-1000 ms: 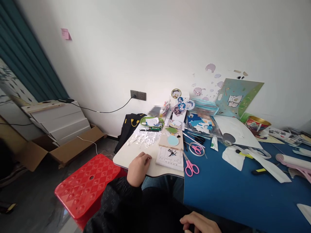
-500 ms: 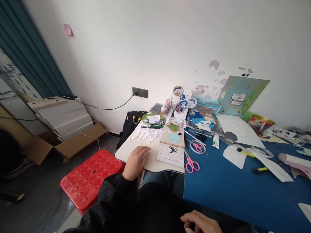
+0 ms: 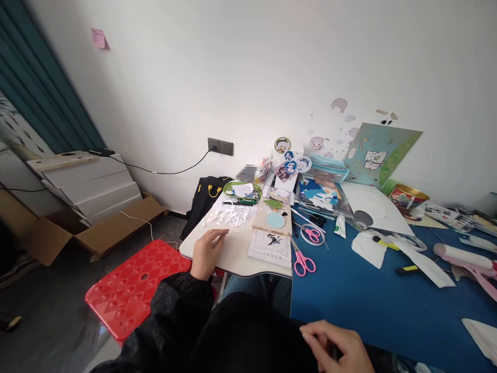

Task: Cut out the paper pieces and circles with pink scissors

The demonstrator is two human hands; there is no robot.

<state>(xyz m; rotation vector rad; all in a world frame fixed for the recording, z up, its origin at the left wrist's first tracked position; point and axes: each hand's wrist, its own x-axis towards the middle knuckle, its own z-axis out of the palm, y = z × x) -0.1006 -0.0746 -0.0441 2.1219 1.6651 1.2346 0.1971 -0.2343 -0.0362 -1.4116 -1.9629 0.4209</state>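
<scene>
My left hand (image 3: 208, 254) is over the left front edge of the white table (image 3: 237, 260), its fingers drawn together near a heap of white paper scraps (image 3: 233, 215). Whatever its fingertips hold, if anything, is too small to tell. My right hand (image 3: 337, 346) hovers by the front edge of the blue table (image 3: 349, 300), with thumb and index finger pinched together; nothing can be made out between them. Between the hands lie a white pad with a printed grid (image 3: 269, 249), small black pieces on it, and pink-handled scissors (image 3: 304, 263).
A light blue paper circle (image 3: 275, 220) lies behind the pad. Farther right are a zip bag of blue and white cut-outs (image 3: 318, 194), a yellow-black cutter (image 3: 388, 244) and a red tin (image 3: 407, 198). A red stool (image 3: 135, 285) stands at left.
The view has shifted slightly. My left hand has drawn back a little from the pad, its fingers closer together. My right hand has risen farther into view.
</scene>
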